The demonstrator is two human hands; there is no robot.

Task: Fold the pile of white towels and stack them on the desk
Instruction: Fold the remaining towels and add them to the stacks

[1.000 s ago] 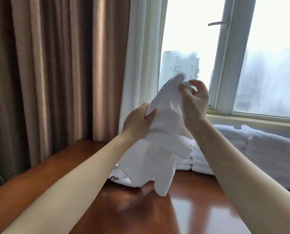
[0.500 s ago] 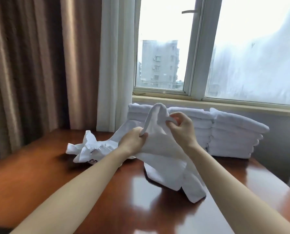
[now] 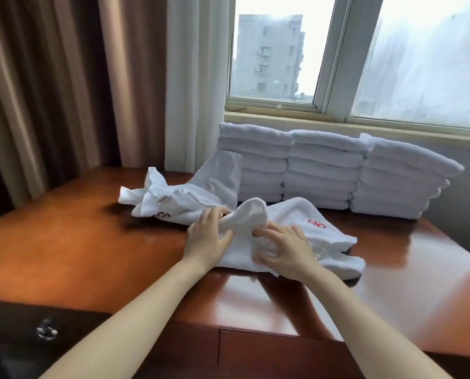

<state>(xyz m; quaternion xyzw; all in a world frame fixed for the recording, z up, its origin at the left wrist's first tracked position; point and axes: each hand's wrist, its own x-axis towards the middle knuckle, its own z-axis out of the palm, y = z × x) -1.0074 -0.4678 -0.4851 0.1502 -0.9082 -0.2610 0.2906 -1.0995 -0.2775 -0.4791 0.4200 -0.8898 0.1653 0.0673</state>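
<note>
Pinching the raised hump of the towel (image 3: 305, 217) with the left grip (image 3: 209, 236), fingers curled in; pressing flat on it with the right grip (image 3: 286, 248), fingers spread. Lying rumpled in the middle of the worktop (image 3: 78, 242). Probably best to tug that hump out toward 9 o'clock and smooth before folding. Plenty of bare wood at 9. Crumpled pile (image 3: 179, 198) at 11, folded stacks (image 3: 321, 170) at 12 to 1, front edge (image 3: 228, 325) close at 6.

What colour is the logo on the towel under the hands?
The logo is red, on the white towel beyond the right hand; head view.
</note>
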